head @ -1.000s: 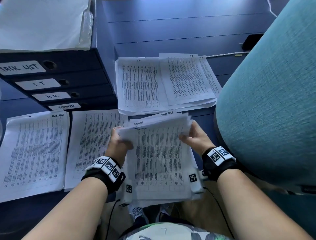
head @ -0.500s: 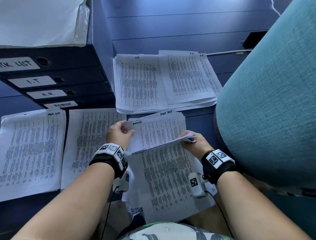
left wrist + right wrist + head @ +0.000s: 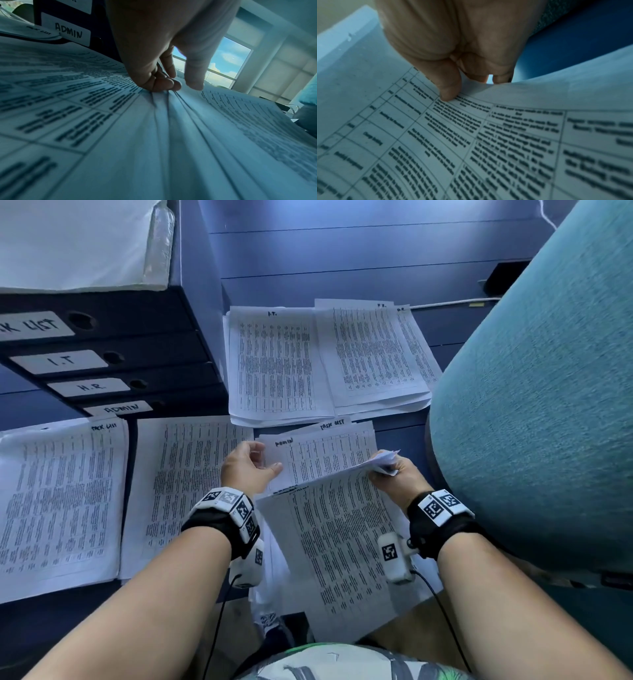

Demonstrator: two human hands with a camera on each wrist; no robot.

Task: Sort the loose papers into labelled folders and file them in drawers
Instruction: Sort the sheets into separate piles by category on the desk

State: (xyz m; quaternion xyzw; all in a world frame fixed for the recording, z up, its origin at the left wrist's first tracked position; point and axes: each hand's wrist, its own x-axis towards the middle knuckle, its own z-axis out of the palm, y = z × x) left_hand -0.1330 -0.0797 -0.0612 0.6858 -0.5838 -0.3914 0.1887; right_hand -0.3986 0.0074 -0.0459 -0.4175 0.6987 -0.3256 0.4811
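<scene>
At far left lie the TASK LIST pile (image 3: pixel 61 501) and an unlabelled pile (image 3: pixel 185 487), below the stacked labelled folders (image 3: pixel 113 361). My left hand (image 3: pixel 246 470) pinches the left edge of the unsorted paper stack (image 3: pixel 325 453), whose top sheet is marked ADMIN. My right hand (image 3: pixel 394 477) grips the peeled sheet (image 3: pixel 342 549) at its upper corner, thumb on top. Farther back lie the I.T. pile (image 3: pixel 277 364) and H.R. pile (image 3: pixel 373 354). Sheets are light, limp and slippery; I judge that a corner pinch suits them, one sheet at a time.
</scene>
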